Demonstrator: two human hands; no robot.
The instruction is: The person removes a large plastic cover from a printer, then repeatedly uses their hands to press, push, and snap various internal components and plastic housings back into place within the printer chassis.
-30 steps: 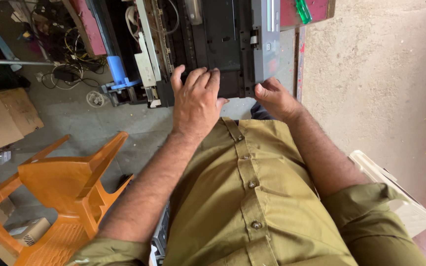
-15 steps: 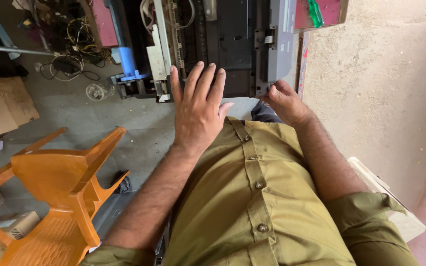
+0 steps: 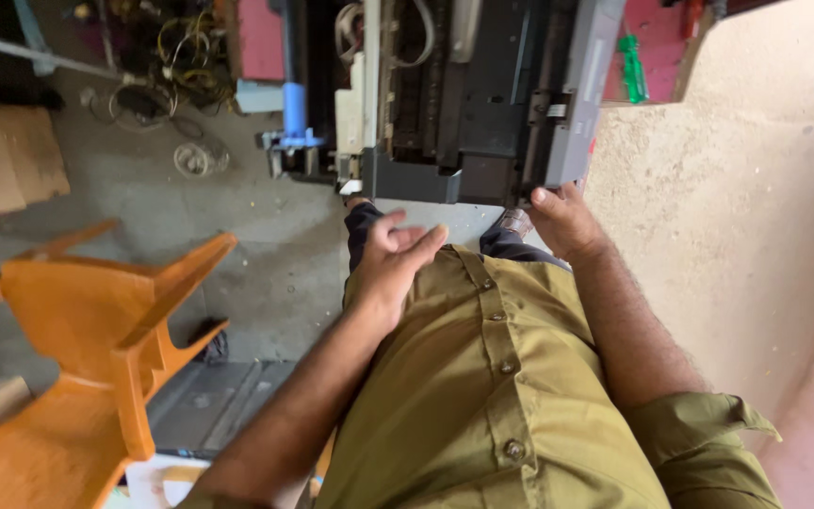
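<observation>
Fingers of the right hand [image 3: 565,219] are curling onto the grey plastic corner of the opened printer [image 3: 482,104], which is sitting on the floor just ahead of the knees. Left hand [image 3: 390,262] is hovering loosely spread, holding nothing. Steadying that hard, boxy shell probably needs both hands under rigid edges, clear of the black inner mechanism.

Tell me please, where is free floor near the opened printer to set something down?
Bare grey floor lies between the orange chair and the opened printer, below the cable coils. The beige surface right of the right hand is bare too. Crowded: cables, cardboard. The left hand is empty.
</observation>
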